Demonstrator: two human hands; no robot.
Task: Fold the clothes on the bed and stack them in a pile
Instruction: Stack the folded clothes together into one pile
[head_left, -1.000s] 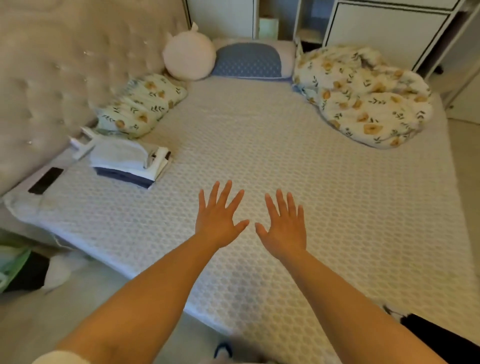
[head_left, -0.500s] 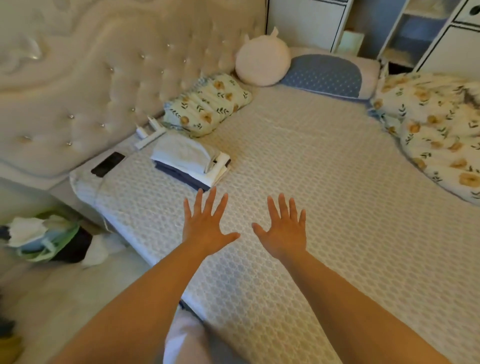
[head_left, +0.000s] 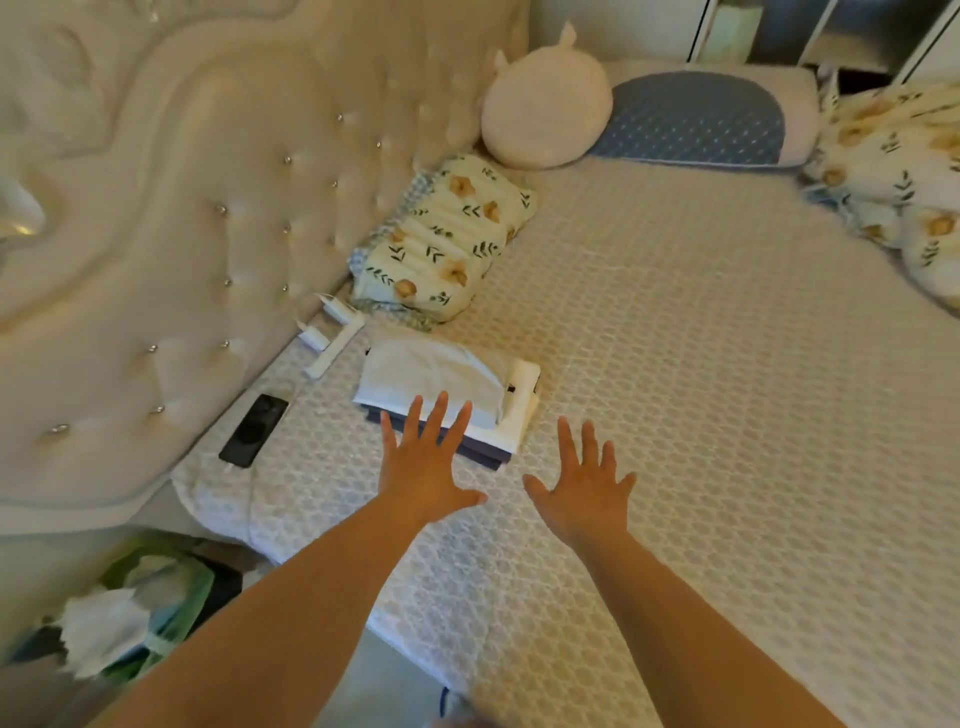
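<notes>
A pile of folded clothes (head_left: 447, 387), pale on top with white and dark navy layers below, lies on the bed (head_left: 701, 389) near the headboard. My left hand (head_left: 423, 465) is spread flat with straight fingers, its fingertips over the pile's near edge. To the right of the pile, my right hand (head_left: 584, 486) is also spread with straight fingers above the bare mattress. Neither hand holds anything.
A black phone (head_left: 254, 428) and white tubes (head_left: 332, 338) lie by the tufted headboard (head_left: 208, 208). A floral pillow (head_left: 447, 239), round plush (head_left: 545, 98), blue pillow (head_left: 691, 119) and floral duvet (head_left: 904, 171) sit further back. A bag of clothes (head_left: 140, 608) lies on the floor.
The view has swung left toward the headboard. Both open hands have moved toward the folded pile, and the left fingertips now overlap its near edge.
</notes>
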